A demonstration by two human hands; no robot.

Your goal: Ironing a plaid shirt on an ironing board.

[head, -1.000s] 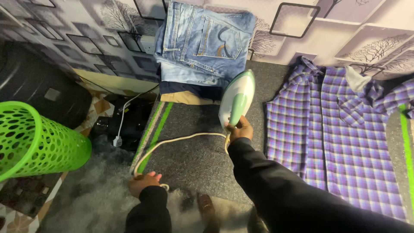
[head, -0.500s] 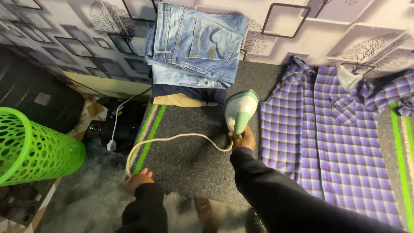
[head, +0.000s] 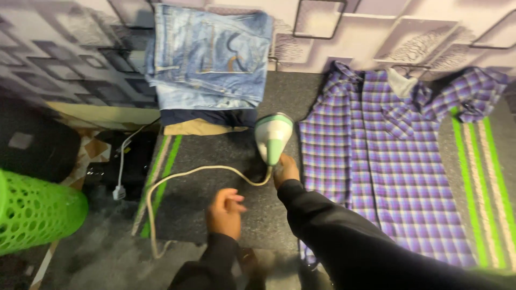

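One white iron (head: 272, 137) with a green handle is stood on the grey mat (head: 226, 193) beside one purple checked shirt (head: 387, 161) — its rear gripped by the right hand (head: 285, 169). The left hand (head: 224, 212) is held loosely open — empty. One cream cord (head: 183, 180) is trailed leftward.

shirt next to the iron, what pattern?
Purple and white plaid shirt, laid flat; clearest in the head view.

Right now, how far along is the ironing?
Looks done: folded jeans stacked at the back. In hand: the right hand grips the iron beside the shirt; the left hand hovers empty near the cord, whose plug lies loose. Left: the checked shirt lies spread flat, iron not yet on it.
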